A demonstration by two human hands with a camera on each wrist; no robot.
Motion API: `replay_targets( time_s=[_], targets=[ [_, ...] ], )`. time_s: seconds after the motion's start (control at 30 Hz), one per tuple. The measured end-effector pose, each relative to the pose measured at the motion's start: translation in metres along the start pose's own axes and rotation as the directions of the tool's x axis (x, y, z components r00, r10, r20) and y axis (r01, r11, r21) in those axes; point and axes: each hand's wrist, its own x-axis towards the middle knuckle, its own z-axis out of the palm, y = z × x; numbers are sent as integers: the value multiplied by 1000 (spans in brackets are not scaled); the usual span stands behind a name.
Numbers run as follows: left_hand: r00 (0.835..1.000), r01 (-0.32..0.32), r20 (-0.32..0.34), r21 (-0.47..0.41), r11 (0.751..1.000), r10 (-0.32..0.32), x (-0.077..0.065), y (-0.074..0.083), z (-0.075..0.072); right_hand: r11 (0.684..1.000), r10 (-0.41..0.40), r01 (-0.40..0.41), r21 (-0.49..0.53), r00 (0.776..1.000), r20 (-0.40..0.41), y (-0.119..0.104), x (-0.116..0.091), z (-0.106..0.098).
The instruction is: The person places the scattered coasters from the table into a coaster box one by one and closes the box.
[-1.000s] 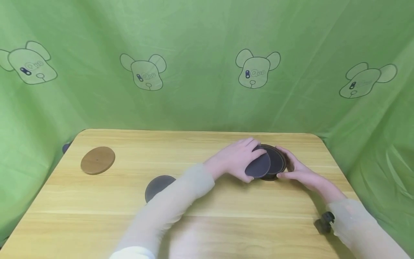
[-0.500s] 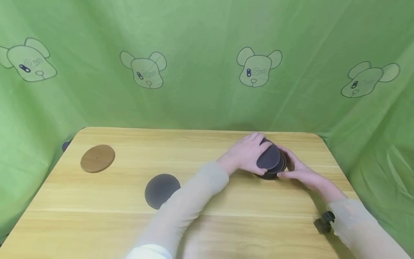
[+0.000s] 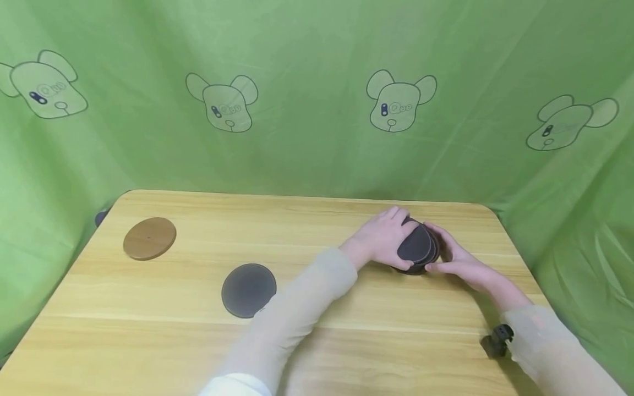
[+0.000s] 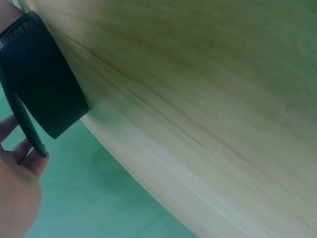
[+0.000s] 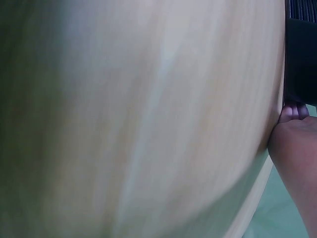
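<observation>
In the head view my left hand [image 3: 382, 237] grips a dark round coaster [image 3: 416, 245] by its edge, over the round black coaster holder [image 3: 420, 270] at the table's right rear. Thumb and fingers of my right hand [image 3: 459, 264] hold the holder from its right side. From the left wrist, the coaster [image 4: 21, 116] shows tilted against the open side of the holder [image 4: 47, 79], my left hand [image 4: 19, 191] at its rim. The right wrist view has only part of the holder [image 5: 303, 62], with my right hand [image 5: 297, 141] against it.
A second dark round coaster [image 3: 247, 290] lies flat left of centre, partly overlapped by the left sleeve [image 3: 297, 308]. Farther left rests a brown wooden disc [image 3: 149, 238] with a small centre mark. A green curtain [image 3: 307, 154] hangs behind the table [image 3: 173, 341].
My left hand has carried its coaster right, onto the holder's top, and lowered it slightly. My right hand has stayed on the holder. More of the coaster lying on the table now shows.
</observation>
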Motion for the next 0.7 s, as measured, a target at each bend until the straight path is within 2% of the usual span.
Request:
replay_targets(
  time_s=[0.27, 0.7],
  targets=[
    [1000, -5, 23, 15, 1000, 5, 5, 8, 2, 1000, 8, -8, -2, 1000, 4, 0, -1, 0],
    [998, 45, 42, -5, 999, -45, 6, 14, 5, 1000, 19, -19, 7, 1000, 12, 0, 0, -1]
  ],
)
